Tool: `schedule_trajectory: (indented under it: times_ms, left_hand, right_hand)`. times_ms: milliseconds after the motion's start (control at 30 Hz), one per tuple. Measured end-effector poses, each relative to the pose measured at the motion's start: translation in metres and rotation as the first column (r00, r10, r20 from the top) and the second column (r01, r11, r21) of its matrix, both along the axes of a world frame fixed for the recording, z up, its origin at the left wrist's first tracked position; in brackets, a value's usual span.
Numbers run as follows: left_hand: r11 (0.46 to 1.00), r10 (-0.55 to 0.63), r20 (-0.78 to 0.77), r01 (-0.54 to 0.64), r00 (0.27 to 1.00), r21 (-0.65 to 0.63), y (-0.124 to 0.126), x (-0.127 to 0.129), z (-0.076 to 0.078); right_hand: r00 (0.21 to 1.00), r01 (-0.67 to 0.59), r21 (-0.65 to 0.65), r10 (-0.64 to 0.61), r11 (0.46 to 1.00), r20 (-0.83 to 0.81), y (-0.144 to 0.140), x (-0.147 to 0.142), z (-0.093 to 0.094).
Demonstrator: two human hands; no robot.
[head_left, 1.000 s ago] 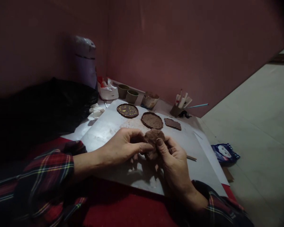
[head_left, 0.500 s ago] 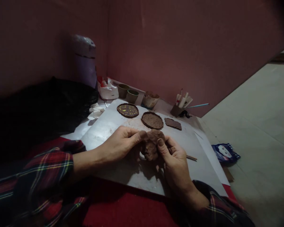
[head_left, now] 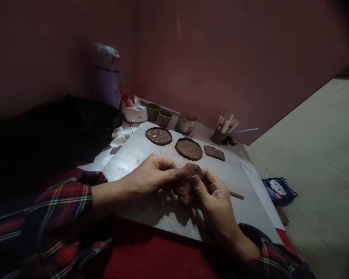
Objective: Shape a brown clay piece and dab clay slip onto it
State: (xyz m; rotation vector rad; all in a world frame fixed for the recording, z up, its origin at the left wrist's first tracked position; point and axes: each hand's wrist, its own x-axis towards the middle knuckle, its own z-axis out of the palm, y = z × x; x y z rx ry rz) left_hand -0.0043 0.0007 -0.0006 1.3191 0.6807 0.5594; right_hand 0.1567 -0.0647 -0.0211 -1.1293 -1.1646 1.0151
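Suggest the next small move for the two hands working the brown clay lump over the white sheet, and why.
Probably keep pinching and turn the clay lump a little. The left hand and right hand hold it between them above the white sheet, and it looks uneven and thick, unlike the flat discs beyond.

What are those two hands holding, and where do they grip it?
A brown clay lump, held above the white board. The left hand pinches its left side; the right hand cups its right side, thumb on front.

No legible txt, labels or nos. anywhere.
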Motion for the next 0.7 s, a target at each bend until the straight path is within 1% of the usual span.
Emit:
schedule_trajectory:
  times_ms: [133, 200, 267, 367, 467, 600, 667, 700]
  left_hand:
    - [0.999, 0.049, 0.065, -0.049, 0.997, -0.003, -0.0001, 0.0011, -0.0004]
    - [0.999, 0.046, 0.075, -0.046, 0.996, 0.010, 0.0003, 0.0014, -0.0006]
    - [1.000, -0.001, 0.021, 0.000, 1.000, 0.030, 0.0002, 0.0016, -0.0002]
    - [0.995, -0.080, -0.092, 0.084, 0.993, 0.046, -0.0015, 0.0013, 0.0010]
    - [0.982, -0.097, -0.123, 0.114, 0.988, 0.148, -0.0032, -0.0004, 0.0020]
    - [0.935, -0.026, -0.164, 0.082, 0.986, 0.344, -0.0031, -0.0025, 0.0036]
    - [0.916, -0.017, -0.164, 0.081, 0.986, 0.393, -0.0027, -0.0023, 0.0043]
    - [0.917, -0.020, -0.158, 0.082, 0.987, 0.391, -0.0025, -0.0019, 0.0045]
  right_hand:
    - [0.986, 0.022, -0.063, -0.032, 0.998, -0.161, 0.0009, -0.0037, 0.0008]
    - [0.977, 0.046, -0.064, -0.058, 0.997, -0.204, 0.0019, -0.0050, 0.0018]
    - [0.978, 0.078, -0.055, -0.087, 0.995, -0.192, 0.0031, -0.0056, 0.0031]
    - [0.984, 0.114, -0.031, -0.117, 0.993, -0.131, 0.0044, -0.0055, 0.0043]
    - [0.991, 0.110, -0.007, -0.110, 0.994, -0.072, 0.0047, -0.0042, 0.0035]
    - [0.997, 0.068, -0.007, -0.068, 0.998, -0.035, 0.0038, -0.0017, 0.0006]
    - [0.998, 0.055, 0.008, -0.054, 0.998, -0.031, 0.0035, -0.0010, 0.0001]
    - [0.998, 0.055, 0.016, -0.055, 0.998, -0.026, 0.0036, -0.0009, 0.0001]
